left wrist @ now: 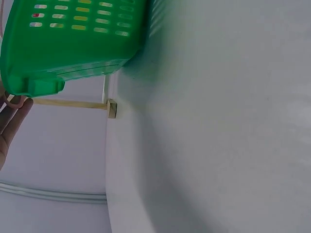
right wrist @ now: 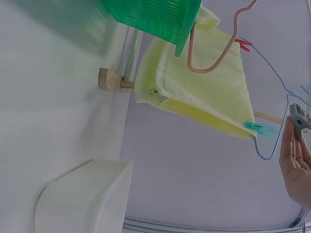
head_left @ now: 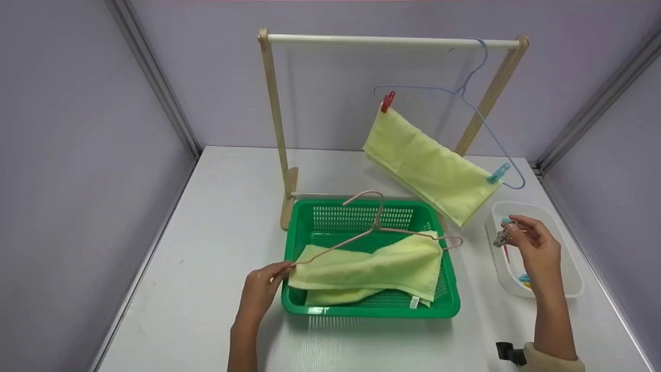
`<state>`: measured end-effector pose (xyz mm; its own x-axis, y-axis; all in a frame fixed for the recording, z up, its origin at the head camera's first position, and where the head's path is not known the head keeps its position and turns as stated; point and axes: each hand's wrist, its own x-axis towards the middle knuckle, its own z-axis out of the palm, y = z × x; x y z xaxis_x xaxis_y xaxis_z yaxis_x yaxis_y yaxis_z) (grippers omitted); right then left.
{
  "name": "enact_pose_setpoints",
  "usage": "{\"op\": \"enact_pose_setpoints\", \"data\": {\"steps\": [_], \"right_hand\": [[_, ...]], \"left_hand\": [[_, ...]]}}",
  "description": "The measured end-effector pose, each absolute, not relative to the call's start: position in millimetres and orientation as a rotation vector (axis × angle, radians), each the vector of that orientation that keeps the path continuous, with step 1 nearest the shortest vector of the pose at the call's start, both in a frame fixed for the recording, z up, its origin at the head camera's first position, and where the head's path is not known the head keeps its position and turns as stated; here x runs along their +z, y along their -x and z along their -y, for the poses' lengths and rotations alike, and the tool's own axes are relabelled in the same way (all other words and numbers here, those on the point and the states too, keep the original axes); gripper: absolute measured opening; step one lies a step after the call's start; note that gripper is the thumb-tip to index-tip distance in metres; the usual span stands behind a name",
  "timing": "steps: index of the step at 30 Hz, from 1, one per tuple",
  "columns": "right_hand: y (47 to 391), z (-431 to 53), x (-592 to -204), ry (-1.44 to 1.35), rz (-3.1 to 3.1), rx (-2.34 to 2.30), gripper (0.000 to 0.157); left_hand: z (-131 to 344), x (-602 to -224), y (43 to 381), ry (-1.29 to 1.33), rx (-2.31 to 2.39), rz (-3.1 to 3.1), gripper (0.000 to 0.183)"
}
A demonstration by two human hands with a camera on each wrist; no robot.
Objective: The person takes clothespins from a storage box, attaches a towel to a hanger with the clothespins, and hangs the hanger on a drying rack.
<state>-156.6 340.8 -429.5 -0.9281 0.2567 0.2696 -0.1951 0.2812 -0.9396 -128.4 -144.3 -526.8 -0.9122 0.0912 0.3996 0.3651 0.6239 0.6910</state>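
Note:
My left hand (head_left: pixel 263 287) pinches the left end of a pink clothes hanger (head_left: pixel 351 238), by the left rim of the green basket (head_left: pixel 372 311). The hanger lies across a folded yellow towel (head_left: pixel 361 268) in the basket, its hook pointing away. In my right hand (head_left: pixel 539 250) a grey clothespin (head_left: pixel 503 235) is pinched between thumb and fingers, above a white tub (head_left: pixel 573 279). The right wrist view also catches this clothespin (right wrist: pixel 300 118) at its right edge. Only the fingers of the left hand (left wrist: pixel 12 119) show in the left wrist view.
A wooden rack with a white rod (head_left: pixel 392 40) stands behind the basket. From it hangs a blue hanger (head_left: pixel 490 132) with another yellow towel (head_left: pixel 428 165), held by a red clothespin (head_left: pixel 388 101) and a teal clothespin (head_left: pixel 499 173). Several small coloured pieces lie in the tub.

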Motion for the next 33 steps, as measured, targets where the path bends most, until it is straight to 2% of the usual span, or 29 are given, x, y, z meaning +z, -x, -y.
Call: {"op": "enact_pose_setpoints", "data": {"steps": [21, 33], "right_hand": [[155.8, -336.6, -428.6, -0.010, 2.234, 1.630, 0.031], [155.4, -335.5, -426.3, -0.027, 2.201, 1.683, 0.030]], "left_hand": [[140.8, -539.8, 133.1, 0.469, -1.111, 2.204, 0.024], [140.1, -526.4, 141.2, 0.490, -0.999, 2.072, 0.032]]}}
